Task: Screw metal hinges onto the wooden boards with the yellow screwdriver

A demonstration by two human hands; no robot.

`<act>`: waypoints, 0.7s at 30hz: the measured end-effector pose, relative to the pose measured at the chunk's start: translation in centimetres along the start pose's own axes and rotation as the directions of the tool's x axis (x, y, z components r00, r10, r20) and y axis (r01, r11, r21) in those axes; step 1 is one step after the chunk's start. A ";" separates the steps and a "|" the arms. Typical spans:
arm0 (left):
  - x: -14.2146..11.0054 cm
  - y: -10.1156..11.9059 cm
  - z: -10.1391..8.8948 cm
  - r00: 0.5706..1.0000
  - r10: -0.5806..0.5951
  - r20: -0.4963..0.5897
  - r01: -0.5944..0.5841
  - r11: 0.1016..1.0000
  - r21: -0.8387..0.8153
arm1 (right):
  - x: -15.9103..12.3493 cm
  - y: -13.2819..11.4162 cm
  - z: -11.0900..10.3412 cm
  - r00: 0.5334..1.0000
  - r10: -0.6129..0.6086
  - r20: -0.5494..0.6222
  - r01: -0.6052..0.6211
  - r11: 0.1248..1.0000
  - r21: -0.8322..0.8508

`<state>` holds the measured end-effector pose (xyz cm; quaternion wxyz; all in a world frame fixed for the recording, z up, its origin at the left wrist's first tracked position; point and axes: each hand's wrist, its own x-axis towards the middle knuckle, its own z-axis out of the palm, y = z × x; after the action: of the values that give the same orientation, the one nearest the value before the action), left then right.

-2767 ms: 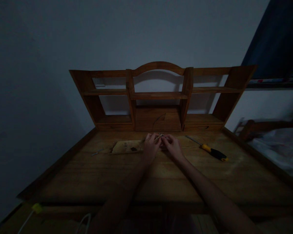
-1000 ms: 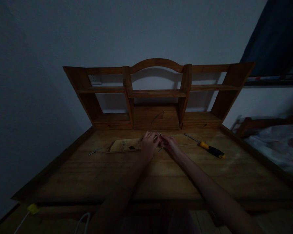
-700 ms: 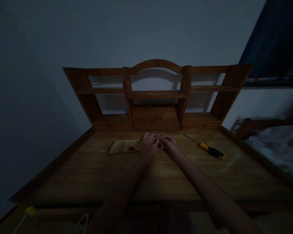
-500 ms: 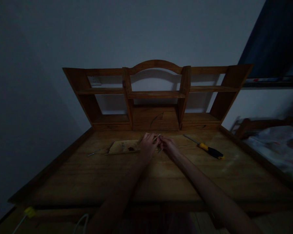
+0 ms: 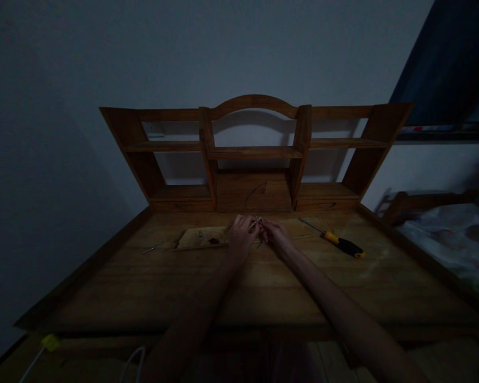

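Over at the back middle of the wooden desk (image 5: 239,287), we've got both hands pushed together, fingertips meeting. Our left hand (image 5: 241,237) is pinching a thin little metal piece (image 5: 256,222) that pokes up and to the right out of the fingers, and our right hand (image 5: 277,237) is curled in against it, fingers closed around the same spot. Lighting is really dim, so we can't tell what the piece actually is. Just left of the left hand, a flat wooden board (image 5: 203,238) lies on the desk, with a thin metal rod (image 5: 151,248) further left. A yellow-and-black screwdriver (image 5: 337,243) sits well off to the right. Behind the hands stands the shelf unit (image 5: 255,154).
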<state>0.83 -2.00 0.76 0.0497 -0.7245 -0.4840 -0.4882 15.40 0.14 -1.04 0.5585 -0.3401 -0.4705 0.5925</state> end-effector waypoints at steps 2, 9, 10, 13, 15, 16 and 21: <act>0.0 0.1 -0.1 1.000 0.003 -0.004 -0.003 1.000 0.012 | 0.2 0.2 -0.1 1.000 -0.007 -0.004 0.007 1.000 -0.003; 0.0 0.4 -0.2 1.000 0.010 -0.010 -0.010 1.000 0.027 | 0.7 1.1 0.0 0.999 -0.040 -0.025 0.040 0.999 0.000; 0.0 0.4 -0.2 1.000 0.012 -0.003 -0.012 1.000 0.026 | 0.6 1.1 -0.1 0.999 -0.037 -0.024 0.037 0.999 -0.001; 0.1 0.4 0.0 1.000 0.000 0.016 -0.001 1.000 0.021 | 0.5 0.8 -0.2 1.000 -0.010 0.002 0.010 1.000 -0.011; 0.1 0.3 0.0 0.999 -0.010 0.030 0.010 1.000 0.009 | 0.4 0.8 -0.3 1.000 0.004 0.024 -0.003 1.000 -0.025; 0.1 0.3 0.1 0.999 -0.013 0.038 0.013 1.000 0.001 | 0.4 0.8 -0.3 1.000 0.003 0.030 -0.002 0.999 -0.032; 0.1 -0.1 0.5 0.998 0.005 0.067 -0.005 1.000 -0.001 | 0.5 1.1 -0.3 0.999 -0.040 0.013 0.040 0.998 -0.045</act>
<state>1.12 -1.63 0.49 0.0342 -0.7418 -0.4832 -0.4637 15.25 0.73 -2.16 0.5596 -0.3398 -0.4937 0.5724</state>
